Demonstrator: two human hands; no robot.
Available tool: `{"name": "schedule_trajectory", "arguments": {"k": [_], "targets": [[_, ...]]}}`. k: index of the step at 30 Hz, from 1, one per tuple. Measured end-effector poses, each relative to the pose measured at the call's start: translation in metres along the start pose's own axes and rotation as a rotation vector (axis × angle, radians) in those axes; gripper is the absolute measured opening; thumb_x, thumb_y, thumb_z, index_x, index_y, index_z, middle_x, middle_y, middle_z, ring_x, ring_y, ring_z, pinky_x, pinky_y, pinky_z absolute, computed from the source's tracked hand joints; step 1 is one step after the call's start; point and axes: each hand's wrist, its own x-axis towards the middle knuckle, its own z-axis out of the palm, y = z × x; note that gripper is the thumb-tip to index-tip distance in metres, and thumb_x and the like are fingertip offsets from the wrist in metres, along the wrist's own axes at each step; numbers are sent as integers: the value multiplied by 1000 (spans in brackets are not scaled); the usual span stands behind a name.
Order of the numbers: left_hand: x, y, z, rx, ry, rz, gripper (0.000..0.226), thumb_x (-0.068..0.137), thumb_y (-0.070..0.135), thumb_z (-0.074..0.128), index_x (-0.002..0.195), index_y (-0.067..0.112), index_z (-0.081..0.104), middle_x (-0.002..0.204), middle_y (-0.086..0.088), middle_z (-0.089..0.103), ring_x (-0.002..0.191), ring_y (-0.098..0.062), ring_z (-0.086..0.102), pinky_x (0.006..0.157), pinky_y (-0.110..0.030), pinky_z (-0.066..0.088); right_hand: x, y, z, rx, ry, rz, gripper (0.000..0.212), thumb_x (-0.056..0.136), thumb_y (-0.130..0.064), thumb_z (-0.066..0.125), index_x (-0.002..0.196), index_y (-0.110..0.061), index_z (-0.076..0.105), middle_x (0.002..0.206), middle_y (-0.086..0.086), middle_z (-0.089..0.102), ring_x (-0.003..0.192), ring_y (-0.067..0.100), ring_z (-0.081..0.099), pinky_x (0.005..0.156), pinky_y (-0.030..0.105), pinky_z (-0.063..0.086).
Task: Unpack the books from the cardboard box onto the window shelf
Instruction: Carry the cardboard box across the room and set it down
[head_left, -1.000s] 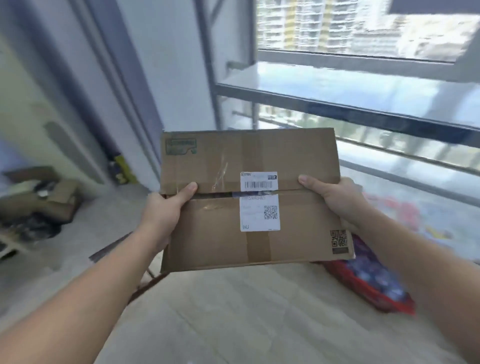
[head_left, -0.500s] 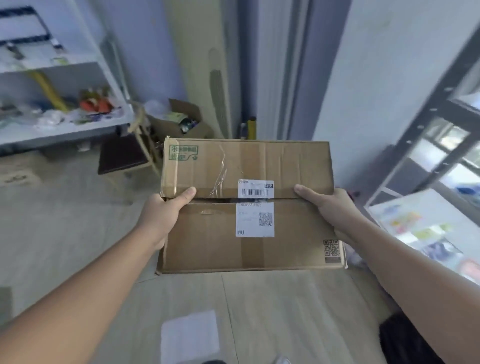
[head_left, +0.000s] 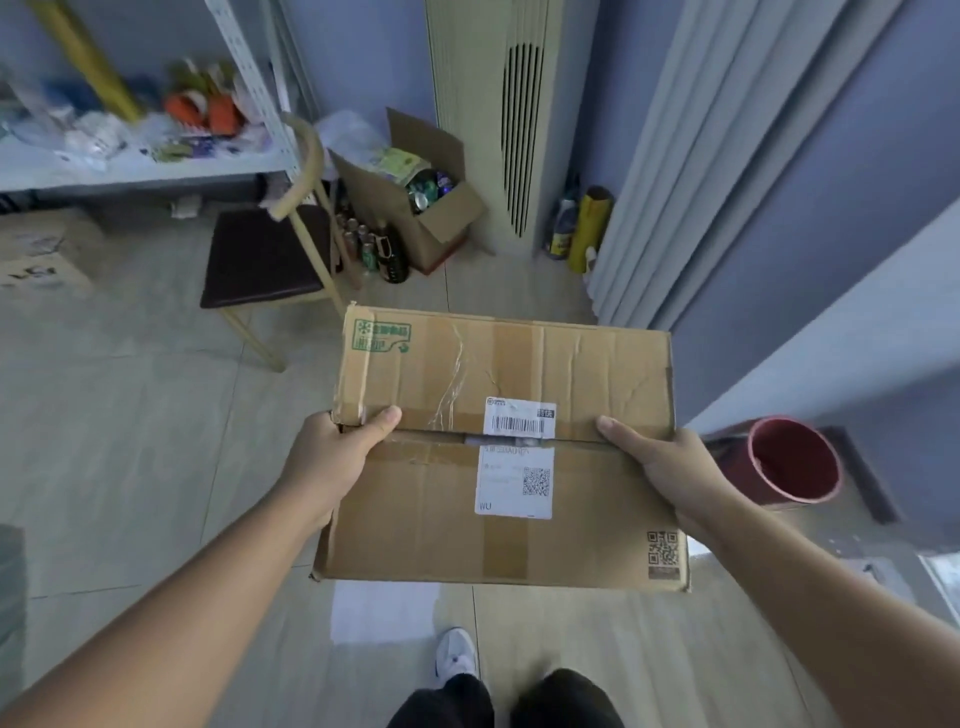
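I hold a flat brown cardboard box (head_left: 571, 374) in the air in front of me, above the floor. Its two top flaps are closed, with a white shipping label across the seam. My left hand (head_left: 332, 457) grips the box's left edge, thumb on top by the seam. My right hand (head_left: 660, 467) grips the right edge the same way. No books show; the box's inside is hidden. The window shelf is out of view.
A wooden chair (head_left: 265, 254) stands ahead left, beside a white shelving unit (head_left: 145, 166) with clutter. An open carton (head_left: 415, 208) and bottles sit by a standing air conditioner (head_left: 493, 104). Grey curtain (head_left: 701, 156) hangs right. A red bucket (head_left: 784, 462) lies at right. White paper (head_left: 384, 613) lies underfoot.
My view has swung left, away from the window toward the room's corner and down to the floor. Both hands keep the same grip on the closed box.
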Motion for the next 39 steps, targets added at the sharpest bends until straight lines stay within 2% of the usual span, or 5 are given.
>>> {"name": "schedule_trajectory", "arguments": {"k": [17,22,26,32,39], "targets": [[235,-140,82,162,-67,-284,13,84,63,74,86,52,81,89,22,80,94,-13,73,86,-37,54,270,79,94,-188,-34,266,61,67,-62,92,106,-17,76,92,-5,83,81,17,80,59,27,58],[284,-201,98,263,-135,-309,30,75,80,63,84,56,78,98,-5,80,97,-29,74,79,-36,51,321,129,125,-278,-9,312,48,70,-63,88,92,-24,70,92,-7,78,81,15,74,59,27,53],[304,-246,104,289,-123,-327,8,80,70,68,74,66,71,89,14,76,93,-10,70,74,-25,48,334,173,139,-326,0,324,48,74,-62,86,97,-22,71,93,-5,77,83,18,74,61,30,56],[303,-255,103,314,-112,-378,46,72,79,63,83,37,77,86,3,77,83,-11,68,65,-28,45,330,176,142,-336,36,326,40,77,-59,85,86,-27,64,87,-10,73,75,8,69,54,23,48],[299,-246,106,296,-120,-428,27,86,65,70,86,38,72,95,18,70,85,1,60,66,-21,40,329,168,139,-388,13,346,48,81,-61,83,103,-21,68,90,-11,70,77,7,64,57,26,45]]}}
